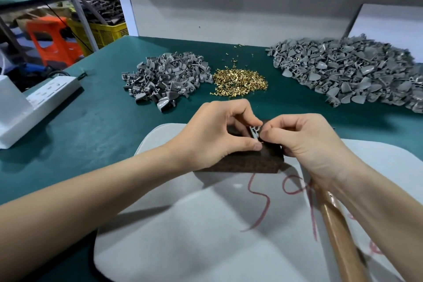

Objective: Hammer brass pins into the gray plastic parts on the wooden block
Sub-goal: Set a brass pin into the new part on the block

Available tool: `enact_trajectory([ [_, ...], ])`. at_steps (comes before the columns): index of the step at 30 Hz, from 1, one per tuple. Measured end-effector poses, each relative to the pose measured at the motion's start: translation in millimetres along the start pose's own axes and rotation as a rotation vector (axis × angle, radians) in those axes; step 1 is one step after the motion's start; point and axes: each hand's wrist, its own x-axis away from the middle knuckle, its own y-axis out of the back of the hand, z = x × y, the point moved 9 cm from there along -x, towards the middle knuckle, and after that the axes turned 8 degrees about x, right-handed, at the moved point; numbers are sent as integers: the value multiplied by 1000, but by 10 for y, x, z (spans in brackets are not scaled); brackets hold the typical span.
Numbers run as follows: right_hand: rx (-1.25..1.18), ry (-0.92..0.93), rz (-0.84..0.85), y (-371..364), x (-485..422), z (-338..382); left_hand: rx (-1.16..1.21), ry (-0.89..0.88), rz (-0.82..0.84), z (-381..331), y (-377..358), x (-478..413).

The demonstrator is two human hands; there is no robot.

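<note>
The wooden block point(240, 160) is lying on a pale gray pad point(183, 236) with red marks on it. One gray plastic part point(254, 131) is sitting on top of the block, between the two hands. The left hand point(217, 133) is resting over the left half of the block, with its fingers curled, and its thumb and fingertips are pinching the part. The right hand point(304, 139) is staying at the right side of the block, also with curled fingers, and its thumb and first finger are pinching at the right edge of the same part; whether a pin is between them is too small to tell. A wooden handle point(338, 236) is showing from under the right hand, toward the near right of the block. Beyond the block the brass pins point(240, 80) are lying in a heap on the green table mat point(103, 121). A smaller heap of gray parts point(164, 80) is lying beyond the block to the left, and a bigger heap point(357, 75) beyond it to the right.
</note>
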Motion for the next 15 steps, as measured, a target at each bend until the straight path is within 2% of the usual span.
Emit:
enact_trajectory([
  [8, -77, 90, -80, 5, 86, -38, -35, -53, -45, -13, -12, 58],
  [15, -90, 115, -52, -3, 72, -36, -54, -88, -67, -37, 0, 67],
])
